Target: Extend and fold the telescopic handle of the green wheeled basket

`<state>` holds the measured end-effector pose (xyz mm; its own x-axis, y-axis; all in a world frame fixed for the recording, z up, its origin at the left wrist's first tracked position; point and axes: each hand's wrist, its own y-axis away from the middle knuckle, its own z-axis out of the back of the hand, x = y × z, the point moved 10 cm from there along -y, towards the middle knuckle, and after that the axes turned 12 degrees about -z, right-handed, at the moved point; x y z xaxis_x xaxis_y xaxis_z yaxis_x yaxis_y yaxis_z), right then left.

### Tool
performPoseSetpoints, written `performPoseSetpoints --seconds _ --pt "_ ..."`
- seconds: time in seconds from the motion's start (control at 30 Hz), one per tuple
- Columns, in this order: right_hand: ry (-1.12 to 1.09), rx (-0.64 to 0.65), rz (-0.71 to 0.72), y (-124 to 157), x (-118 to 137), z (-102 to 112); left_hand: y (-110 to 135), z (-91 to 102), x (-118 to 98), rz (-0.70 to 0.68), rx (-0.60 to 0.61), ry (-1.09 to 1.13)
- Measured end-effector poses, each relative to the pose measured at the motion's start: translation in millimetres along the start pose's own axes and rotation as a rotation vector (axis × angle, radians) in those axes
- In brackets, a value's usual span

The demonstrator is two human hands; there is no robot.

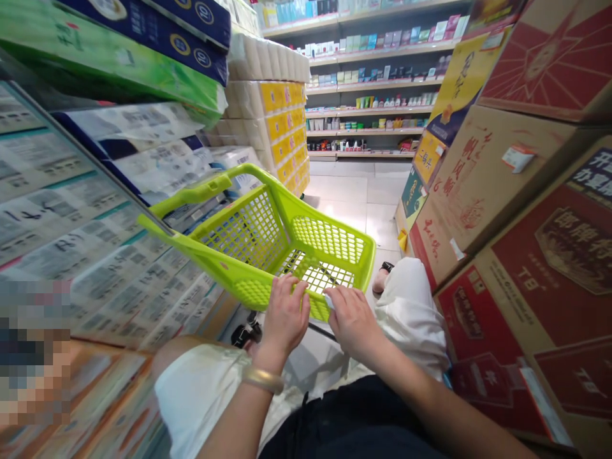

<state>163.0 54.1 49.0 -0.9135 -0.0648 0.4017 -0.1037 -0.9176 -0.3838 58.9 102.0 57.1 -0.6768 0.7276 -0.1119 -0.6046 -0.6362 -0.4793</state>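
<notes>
Two hands (285, 317) (354, 322) grip a lime-green mesh shopping basket (299, 239).

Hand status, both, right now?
Left hand: closed over the near rim of the lime-green plastic shopping basket.
Right hand: closed on that rim; small white item at its fingers, unclear whether held.

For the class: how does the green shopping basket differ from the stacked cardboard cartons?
The lime-green plastic shopping basket is open mesh; the cardboard cartons are solid. The basket is one bright colour; the cartons are tan and red with printing. The left hand and right hand hold the basket, while the cartons stand stacked, untouched. Both are in the same shop aisle.
</notes>
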Motion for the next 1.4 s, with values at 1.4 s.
performPoseSetpoints --seconds 1.4 --pt "0.024 -0.015 0.009 3 17 -16 -2 5.2 20 -0.006 -0.045 -0.119"
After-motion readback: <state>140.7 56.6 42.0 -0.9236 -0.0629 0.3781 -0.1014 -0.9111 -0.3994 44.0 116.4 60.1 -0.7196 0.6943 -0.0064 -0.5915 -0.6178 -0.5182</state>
